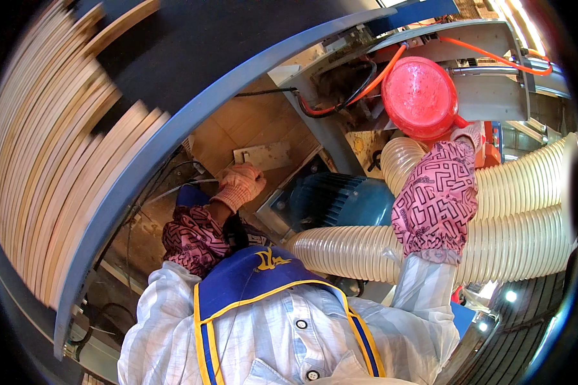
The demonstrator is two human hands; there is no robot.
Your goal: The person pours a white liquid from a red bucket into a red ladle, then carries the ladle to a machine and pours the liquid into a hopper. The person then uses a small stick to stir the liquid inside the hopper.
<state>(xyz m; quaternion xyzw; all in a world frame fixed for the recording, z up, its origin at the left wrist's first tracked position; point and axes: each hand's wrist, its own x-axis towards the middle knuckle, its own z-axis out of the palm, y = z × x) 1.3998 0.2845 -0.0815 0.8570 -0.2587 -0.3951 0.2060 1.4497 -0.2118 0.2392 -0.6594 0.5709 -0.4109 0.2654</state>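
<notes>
My right hand [469, 135], in a pale knitted glove, is at the upper right. Its fingers close on the short handle of a round red plastic pot [420, 93], whose broad circular face is speckled and glossy. My left hand [241, 185], in an orange-pink knitted glove, hangs lower at centre left with its fingers curled in. Whatever lies inside that fist, if anything, is hidden. A flat pale plate [262, 156] lies just beyond it, apart from the fingers. Patterned pink sleeve covers wrap both forearms.
Long wooden strips [51, 160] lie stacked on a dark machine bed with a blue curved edge [205, 102]. A teal ribbed motor [340, 200] sits between my arms. Clear ribbed hoses [514, 237] run beneath my right arm. Orange tubing [392, 70] passes beside the red pot.
</notes>
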